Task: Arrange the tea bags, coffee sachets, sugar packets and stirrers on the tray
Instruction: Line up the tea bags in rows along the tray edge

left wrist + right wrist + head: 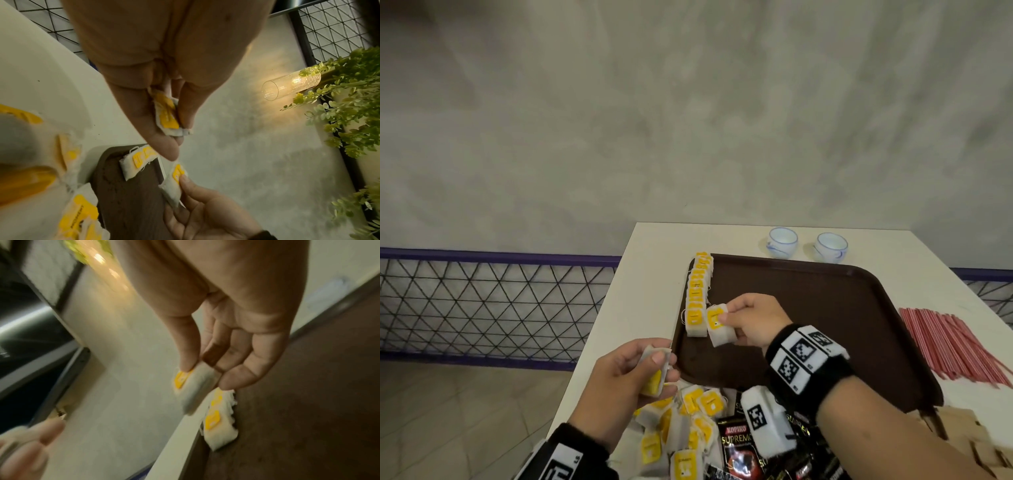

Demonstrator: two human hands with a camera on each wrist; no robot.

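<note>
A dark brown tray (825, 308) lies on the white table (654, 246). A row of yellow-tagged tea bags (698, 294) runs along the tray's left edge. My right hand (750, 323) pinches a tea bag (719, 325) just above the tray, at the row's near end; the right wrist view shows that tea bag (191, 389) between thumb and fingers. My left hand (626, 377) grips another tea bag (654, 371) over the table's left edge, and that tea bag (167, 116) shows in the left wrist view. Loose tea bags (688, 428) and black coffee sachets (739, 448) are piled near me.
Red-and-white stirrers (948, 346) lie in a bundle right of the tray. Brown packets (962, 435) sit at the near right. Two white cups (782, 241) stand behind the tray. A wire mesh railing (482, 301) runs left of the table.
</note>
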